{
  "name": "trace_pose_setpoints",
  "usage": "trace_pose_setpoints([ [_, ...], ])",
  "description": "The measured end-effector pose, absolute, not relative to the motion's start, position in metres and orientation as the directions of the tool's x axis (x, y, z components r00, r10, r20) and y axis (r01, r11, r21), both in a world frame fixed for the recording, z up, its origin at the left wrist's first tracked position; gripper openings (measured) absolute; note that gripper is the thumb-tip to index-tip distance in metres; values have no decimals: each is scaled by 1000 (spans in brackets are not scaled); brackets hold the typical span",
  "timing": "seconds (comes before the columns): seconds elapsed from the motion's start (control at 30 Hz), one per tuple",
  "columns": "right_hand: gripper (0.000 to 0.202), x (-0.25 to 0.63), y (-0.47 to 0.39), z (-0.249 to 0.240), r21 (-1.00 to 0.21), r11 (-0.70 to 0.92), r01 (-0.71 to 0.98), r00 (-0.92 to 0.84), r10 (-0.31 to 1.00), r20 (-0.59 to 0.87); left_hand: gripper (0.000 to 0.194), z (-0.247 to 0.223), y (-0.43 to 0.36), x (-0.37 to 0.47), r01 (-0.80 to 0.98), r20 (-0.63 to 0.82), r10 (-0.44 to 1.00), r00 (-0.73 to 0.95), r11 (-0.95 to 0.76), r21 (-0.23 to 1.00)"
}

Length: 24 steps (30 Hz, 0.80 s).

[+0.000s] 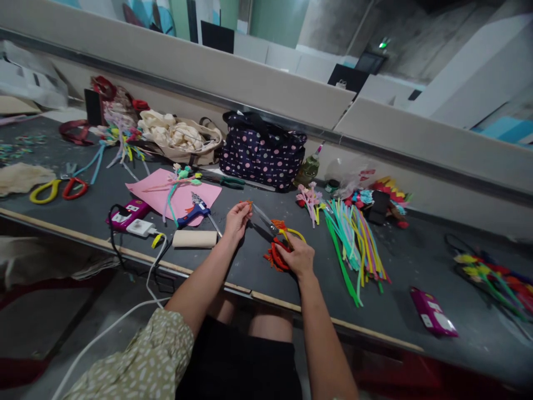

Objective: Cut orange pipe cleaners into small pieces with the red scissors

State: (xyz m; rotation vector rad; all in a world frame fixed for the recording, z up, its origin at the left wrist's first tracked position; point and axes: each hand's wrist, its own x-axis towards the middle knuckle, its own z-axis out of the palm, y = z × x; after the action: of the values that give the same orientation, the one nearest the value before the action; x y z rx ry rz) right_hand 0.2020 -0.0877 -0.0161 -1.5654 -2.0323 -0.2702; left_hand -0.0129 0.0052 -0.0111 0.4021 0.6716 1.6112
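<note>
Near the table's front edge, my left hand [237,220] pinches a small fuzzy orange piece [249,203], probably pipe cleaner, between thumb and fingers. My right hand [300,256] is closed on the handles of a pair of scissors [273,227], one handle yellow and one red. The blades point up and left, with their tips close to the left fingertips; I cannot tell whether they touch the piece. Short orange pieces [272,259] lie on the table around and partly behind the right hand and the scissors.
Right of the hands lies a bundle of coloured pipe cleaners [353,239]. To the left are a glue gun [195,211], pink paper [154,187], a cardboard tube [195,239], a power strip [130,214] and other scissors [75,188]. A dotted bag [262,153] stands behind.
</note>
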Motion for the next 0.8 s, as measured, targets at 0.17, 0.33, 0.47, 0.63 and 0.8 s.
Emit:
trace_pose_setpoints([
  [0.17, 51, 202, -87, -18, -157, 296, 942, -174, 833, 526, 31, -10, 3, -13, -757, -104, 983, -154, -50, 652],
  [0.33, 52, 202, -87, -16, -147, 261, 954, -151, 841, 519, 35, -7, 1, -12, -714, -67, 985, -158, -67, 697],
  [0.47, 52, 202, -87, -15, -165, 241, 956, -125, 847, 516, 37, -6, 0, -12, -689, -58, 985, -160, -69, 721],
  [0.63, 49, 201, -88, -15, -246, 279, 928, -119, 849, 514, 36, -8, 2, -15, -717, -86, 987, -133, -36, 697],
  [0.8, 47, 200, -88, -17, -274, 329, 904, -153, 846, 511, 33, -8, 1, -14, -740, -110, 990, -83, 13, 673],
])
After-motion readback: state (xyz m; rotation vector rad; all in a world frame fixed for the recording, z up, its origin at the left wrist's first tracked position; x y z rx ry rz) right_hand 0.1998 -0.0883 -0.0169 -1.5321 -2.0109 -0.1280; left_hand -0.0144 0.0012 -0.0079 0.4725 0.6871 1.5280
